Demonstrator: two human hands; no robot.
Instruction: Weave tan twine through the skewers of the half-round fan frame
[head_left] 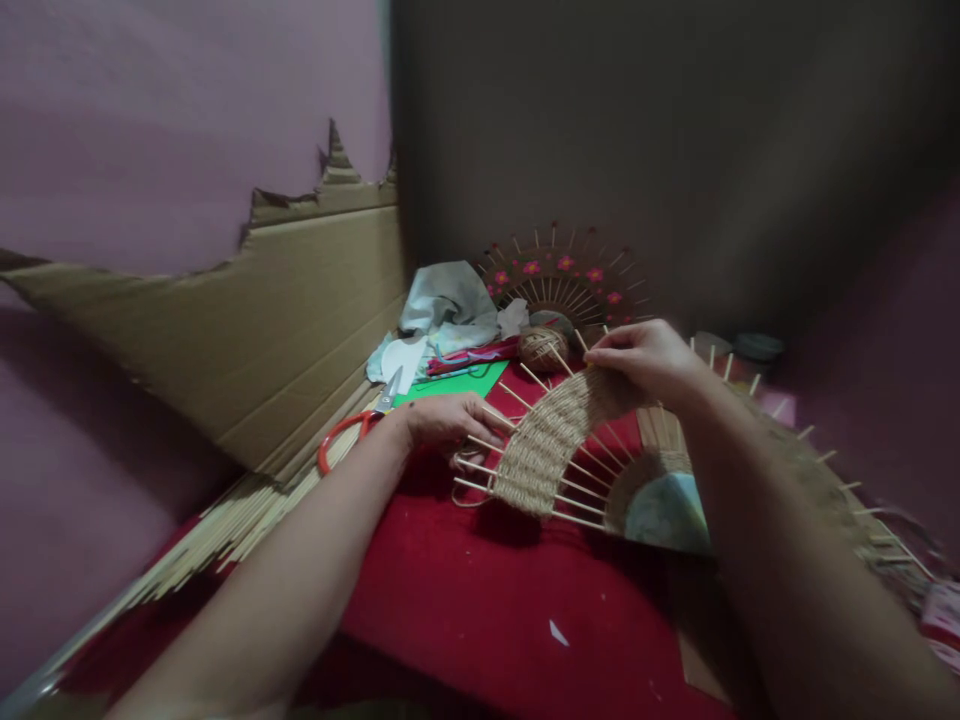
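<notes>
A half-round fan frame of thin wooden sticks carries a woven twine band (546,440) across its sticks. Near the sticks' base is a rounded pale blue-green piece (666,512). My left hand (454,422) is at the outer stick tips on the left, its fingers closed round a stick. A loose loop of twine (471,500) hangs below those fingers, and part of the grip is hidden. At the band's upper edge, my right hand (649,362) pinches the fan by a stick tip. A ball of twine (543,348) lies just behind the band.
Orange-handled scissors (360,425) lie left on the red cloth (450,570), beside a bundle of sticks (247,520). Torn cardboard (300,300) leans at the left wall. Behind stand a flowered fan (555,275), crumpled cloth (450,300) and green paper (472,382); another stick fan (810,470) is right.
</notes>
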